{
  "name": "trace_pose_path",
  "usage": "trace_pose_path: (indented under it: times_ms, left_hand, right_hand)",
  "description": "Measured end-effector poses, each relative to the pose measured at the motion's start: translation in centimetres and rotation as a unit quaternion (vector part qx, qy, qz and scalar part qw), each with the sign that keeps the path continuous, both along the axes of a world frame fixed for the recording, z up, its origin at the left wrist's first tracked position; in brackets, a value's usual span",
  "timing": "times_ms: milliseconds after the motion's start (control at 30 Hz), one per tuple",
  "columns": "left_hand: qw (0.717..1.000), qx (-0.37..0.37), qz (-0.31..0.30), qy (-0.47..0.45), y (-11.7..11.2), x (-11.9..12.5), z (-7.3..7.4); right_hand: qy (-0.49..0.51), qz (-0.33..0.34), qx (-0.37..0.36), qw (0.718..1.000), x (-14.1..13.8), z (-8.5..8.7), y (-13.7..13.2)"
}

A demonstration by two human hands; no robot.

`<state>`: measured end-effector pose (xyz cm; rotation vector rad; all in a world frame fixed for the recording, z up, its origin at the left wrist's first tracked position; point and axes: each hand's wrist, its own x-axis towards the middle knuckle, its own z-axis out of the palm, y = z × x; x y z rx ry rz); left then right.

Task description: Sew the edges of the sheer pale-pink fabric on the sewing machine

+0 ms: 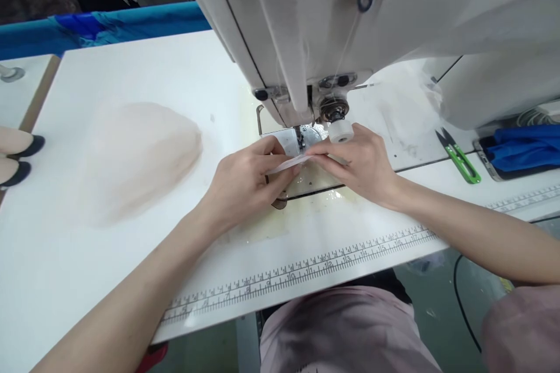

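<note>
Both of my hands meet just in front of the needle area of a white sewing machine (280,35). My left hand (245,178) pinches a thin strip of whitish, see-through fabric (289,163) between thumb and fingers. At the strip's right end, my right hand (361,163) has its thumb and forefinger closed on the same fabric. The presser foot (300,137) stands right behind the fingertips, above the metal plate. Whether the fabric lies under the foot, I cannot tell.
Green thread snips (459,157) lie to the right, beside a phone (487,160) partly under blue cloth (525,148). A printed ruler (315,265) runs along the table's front edge. Sheer pale fabric (149,157) lies on the left; two black-tipped beige objects (17,157) sit at the far left.
</note>
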<state>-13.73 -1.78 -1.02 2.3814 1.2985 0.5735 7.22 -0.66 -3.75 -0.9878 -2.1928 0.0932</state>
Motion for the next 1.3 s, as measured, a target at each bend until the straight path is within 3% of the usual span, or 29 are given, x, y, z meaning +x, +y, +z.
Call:
trace_pose_path:
  times_ms: [133,233,367,467,700,1033,1300]
  left_hand:
    - [0.999,0.022,-0.041,-0.004,-0.1,-0.2,-0.3]
    - [0.993,0.105,-0.057,0.025,-0.7,-0.1,-0.8]
    - [0.953,0.268,-0.079,0.117,-2.1,0.3,-1.4]
    - [0.925,0.33,-0.082,0.172,-3.1,0.5,-1.3]
    - [0.932,0.286,-0.085,0.205,-3.8,0.3,-1.1]
    - [0.931,0.29,-0.091,0.203,-3.1,0.1,-0.9]
    - [0.959,0.229,-0.065,0.151,-1.6,-0.1,-1.4]
  right_hand:
    - [-0.001,0.02,0.008,1.0,0.3,0.1,-0.2]
    - [-0.023,0.042,0.022,0.999,0.7,0.1,-0.4]
    - [-0.076,0.062,0.095,0.991,0.9,0.2,-0.8]
    - [-0.118,0.06,0.139,0.982,0.8,0.4,-1.0]
    - [-0.153,0.053,0.151,0.975,0.7,0.7,-1.3]
    - [-0.152,0.044,0.141,0.977,0.7,0.0,-1.1]
    - [-0.168,0.008,0.156,0.973,0.5,-0.4,0.2]
